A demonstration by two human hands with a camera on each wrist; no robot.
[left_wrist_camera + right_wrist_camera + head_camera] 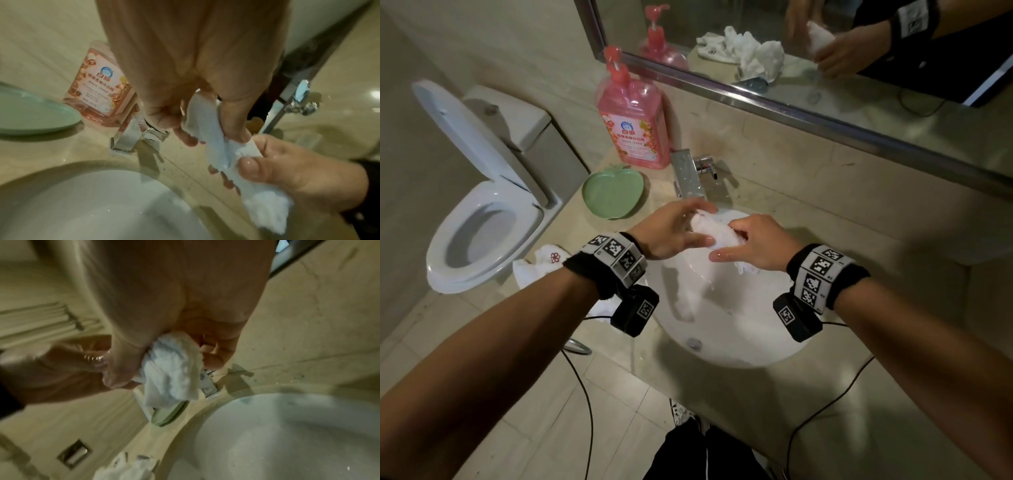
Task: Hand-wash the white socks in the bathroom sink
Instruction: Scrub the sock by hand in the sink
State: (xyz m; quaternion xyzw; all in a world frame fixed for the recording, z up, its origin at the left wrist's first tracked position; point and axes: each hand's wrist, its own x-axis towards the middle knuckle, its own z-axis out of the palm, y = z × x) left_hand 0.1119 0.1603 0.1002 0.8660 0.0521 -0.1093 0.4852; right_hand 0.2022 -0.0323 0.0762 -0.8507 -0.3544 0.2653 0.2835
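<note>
Over the white sink basin (pixel 726 339), both hands hold one wet white sock (pixel 717 233) just below the chrome faucet (pixel 688 174). My left hand (pixel 688 226) pinches the sock's upper end between thumb and fingers, as the left wrist view shows on the sock (pixel 218 146). My right hand (pixel 743 240) grips the lower part, its fingers curled round the bunched sock (pixel 172 369). A tail of sock hangs below the right hand (pixel 287 175). More white socks (pixel 541 263) lie on the counter left of the basin.
A pink pump bottle of detergent (pixel 633 126) and a green apple-shaped dish (pixel 613 193) stand left of the faucet. A toilet (pixel 482 212) with its lid up is further left. The mirror (pixel 825 51) runs along the back wall. Cables hang from both wrists.
</note>
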